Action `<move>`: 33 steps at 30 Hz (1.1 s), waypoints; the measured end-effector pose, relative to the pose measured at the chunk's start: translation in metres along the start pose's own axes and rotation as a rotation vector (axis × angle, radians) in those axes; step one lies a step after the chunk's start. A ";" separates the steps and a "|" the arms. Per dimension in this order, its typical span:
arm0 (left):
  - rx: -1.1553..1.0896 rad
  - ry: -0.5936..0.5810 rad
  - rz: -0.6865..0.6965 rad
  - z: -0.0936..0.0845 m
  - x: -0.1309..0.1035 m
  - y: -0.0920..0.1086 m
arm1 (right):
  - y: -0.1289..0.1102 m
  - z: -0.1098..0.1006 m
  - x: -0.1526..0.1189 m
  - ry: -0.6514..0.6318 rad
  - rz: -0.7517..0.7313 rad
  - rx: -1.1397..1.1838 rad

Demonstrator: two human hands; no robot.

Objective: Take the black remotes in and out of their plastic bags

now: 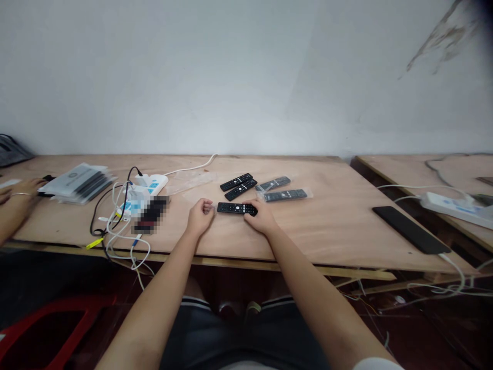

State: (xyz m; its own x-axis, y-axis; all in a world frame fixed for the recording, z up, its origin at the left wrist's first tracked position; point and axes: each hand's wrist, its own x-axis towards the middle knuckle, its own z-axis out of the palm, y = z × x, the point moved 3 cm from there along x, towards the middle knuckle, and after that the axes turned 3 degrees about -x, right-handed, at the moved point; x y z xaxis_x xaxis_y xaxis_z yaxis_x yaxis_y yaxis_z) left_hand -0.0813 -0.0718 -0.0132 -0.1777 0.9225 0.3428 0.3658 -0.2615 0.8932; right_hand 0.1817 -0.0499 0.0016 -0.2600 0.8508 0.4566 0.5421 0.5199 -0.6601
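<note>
A black remote control (231, 207) lies level on the wooden table, its buttons facing up. My right hand (262, 217) grips its right end between thumb and fingers. Just beyond its left end, my left hand (200, 216) rests on the table with fingers curled in and nothing visible in them. Behind the held remote are two bare black remotes, an upper one (235, 182) and a lower one (241, 189), set at a slant and close together. To their right lie two more remotes in clear plastic sleeves, one farther back (274, 183) and one nearer (285, 195).
On the left stand a white power strip (157, 185) with tangled cables, a blurred-out dark object (151, 215) and a stack of plastic-bagged items (79, 182). Another person's hand (23, 192) is at far left. A black phone (410, 229) lies right, near the table gap.
</note>
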 end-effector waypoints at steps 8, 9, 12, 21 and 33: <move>0.063 0.042 -0.024 -0.004 0.000 0.005 | 0.004 -0.002 0.002 0.067 0.022 -0.008; 0.079 0.047 -0.017 -0.004 -0.001 0.006 | 0.004 -0.002 0.002 0.066 0.023 -0.009; 0.074 0.030 -0.010 -0.003 -0.001 0.007 | 0.003 -0.002 0.002 0.054 0.026 -0.007; -0.022 -0.003 -0.008 -0.001 0.001 -0.002 | 0.003 -0.002 0.002 0.057 0.020 0.004; 0.031 0.034 -0.027 -0.003 0.000 0.011 | 0.002 -0.002 0.001 0.014 0.007 0.037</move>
State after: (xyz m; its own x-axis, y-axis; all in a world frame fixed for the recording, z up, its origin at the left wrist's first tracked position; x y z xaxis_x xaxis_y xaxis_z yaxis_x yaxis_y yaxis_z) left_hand -0.0804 -0.0759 -0.0030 -0.2185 0.9187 0.3291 0.3884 -0.2275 0.8930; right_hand 0.1837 -0.0482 0.0021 -0.2456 0.8532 0.4601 0.5141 0.5170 -0.6844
